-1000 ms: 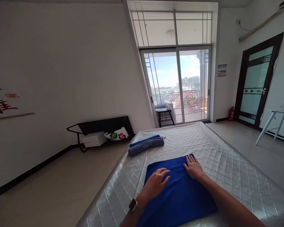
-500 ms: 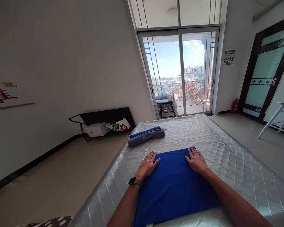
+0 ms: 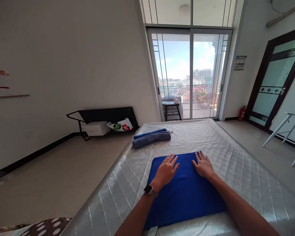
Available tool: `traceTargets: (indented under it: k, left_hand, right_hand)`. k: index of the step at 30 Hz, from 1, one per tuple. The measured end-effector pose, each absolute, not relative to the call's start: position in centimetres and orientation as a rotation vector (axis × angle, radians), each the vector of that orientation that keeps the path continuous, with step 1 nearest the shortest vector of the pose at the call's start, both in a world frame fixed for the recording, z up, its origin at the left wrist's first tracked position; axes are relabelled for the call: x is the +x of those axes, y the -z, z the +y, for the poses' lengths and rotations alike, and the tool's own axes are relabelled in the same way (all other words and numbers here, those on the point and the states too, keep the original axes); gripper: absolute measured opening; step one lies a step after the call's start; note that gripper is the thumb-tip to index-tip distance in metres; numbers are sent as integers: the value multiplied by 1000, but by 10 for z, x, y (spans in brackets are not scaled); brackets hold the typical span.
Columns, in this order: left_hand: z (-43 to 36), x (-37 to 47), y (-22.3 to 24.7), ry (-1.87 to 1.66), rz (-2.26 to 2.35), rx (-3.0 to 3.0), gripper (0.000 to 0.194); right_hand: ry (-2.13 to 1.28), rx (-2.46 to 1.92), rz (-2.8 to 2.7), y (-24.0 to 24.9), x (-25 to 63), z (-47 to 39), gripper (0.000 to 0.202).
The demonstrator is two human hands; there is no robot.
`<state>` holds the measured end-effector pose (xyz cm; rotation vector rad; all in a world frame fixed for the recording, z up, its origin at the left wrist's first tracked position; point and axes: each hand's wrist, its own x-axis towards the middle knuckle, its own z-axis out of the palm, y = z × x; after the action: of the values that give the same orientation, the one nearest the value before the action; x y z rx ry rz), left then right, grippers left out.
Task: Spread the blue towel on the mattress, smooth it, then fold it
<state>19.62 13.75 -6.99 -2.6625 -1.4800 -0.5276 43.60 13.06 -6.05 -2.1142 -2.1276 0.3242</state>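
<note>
Both palms are down flat on the blue towel [image 3: 184, 190], which lies folded on the near part of the quilted mattress [image 3: 236, 170]. The left hand [image 3: 165, 171] rests with fingers spread near the towel's far left corner, a smartwatch [image 3: 149, 189] on that wrist; the right hand [image 3: 203, 166] lies open at the far edge, holding nothing. To smooth this well, I'd judge the palms should press evenly and sweep outward toward the edges, keeping the corners square so no crease gets trapped. Farther up the mattress sit two rolled towels [image 3: 151, 137], well apart from the hands. Beyond, a sliding glass door [image 3: 190, 73] shows a balcony, with a stool [image 3: 171, 109] just in front.
</note>
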Motion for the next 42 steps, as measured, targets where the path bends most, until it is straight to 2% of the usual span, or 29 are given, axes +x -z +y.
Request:
traceTargets:
  k: [4, 11, 24, 30, 34, 38, 42]
  left_hand:
    - [124, 228, 84, 476, -1385, -2795, 62]
    - [159, 172, 88, 277, -1924, -2575, 77]
    - [172, 139, 94, 344, -2035, -2408, 75]
    - [132, 199, 79, 504, -1650, -2605, 68]
    - [102, 249, 84, 498, -1446, -2796, 72]
    - [105, 246, 86, 421, -1540, -2824, 73]
    - [134, 197, 81, 330, -1898, -2600, 75]
  right_hand:
    - [-303, -2092, -2137, 61, 437, 131, 70]
    - [-308, -2071, -2159, 58, 438, 131, 70]
    - [-364, -2096, -2187, 53, 444, 123, 71]
    - [-333, -2084, -2182, 57, 443, 125, 71]
    - [-283, -2087, -2191, 57, 443, 125, 71]
    - [-305, -2086, -2180, 55, 442, 124, 71]
    - [-337, -2063, -2167, 56, 443, 124, 72]
